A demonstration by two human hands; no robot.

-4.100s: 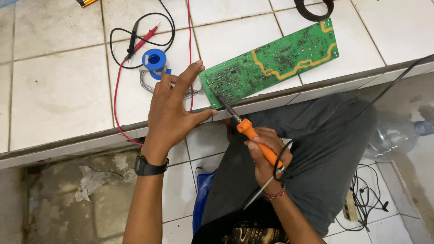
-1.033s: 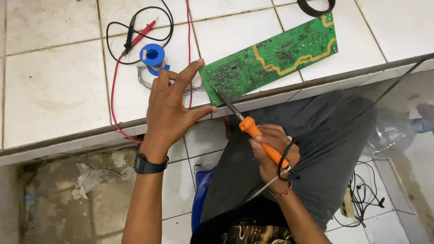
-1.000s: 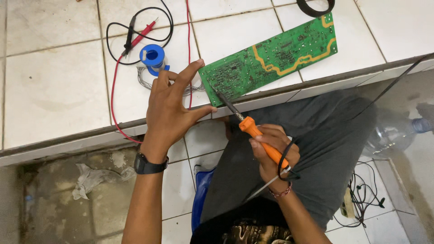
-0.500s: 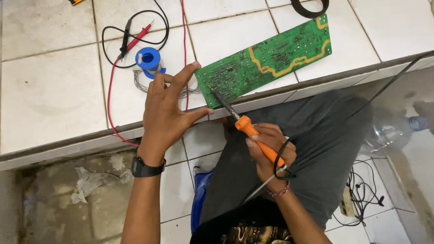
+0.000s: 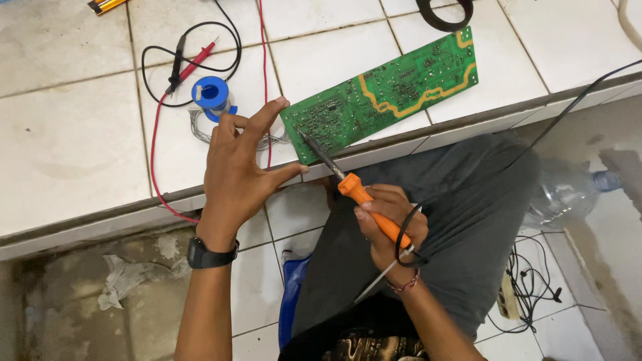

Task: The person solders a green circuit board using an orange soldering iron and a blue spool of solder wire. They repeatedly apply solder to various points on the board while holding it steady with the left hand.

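1. Right hand wrapped around the orange handle of a soldering iron; its black cord loops over the wrist.
2. Iron's dark tip touches the near left corner of the green circuit board.
3. Circuit board lies flat on the white tiled ledge, tilted, its left corner close to the ledge's front edge, its right end further back.
4. Left hand open, fingers spread wide, holding nothing; thumb tip just beside the board's near left corner, index fingertip at the board's left edge.
5. Black watch on the left wrist.
6. Blue solder spool on the ledge just behind the left hand, loose wire coiled around it.
7. Red and black meter probes lie behind the spool; the red lead runs down to the ledge's front edge.
8. Clear plastic bottle on the floor at right, beside the person's grey-trousered knee.
9. Tangle of black cables on the floor, near right.
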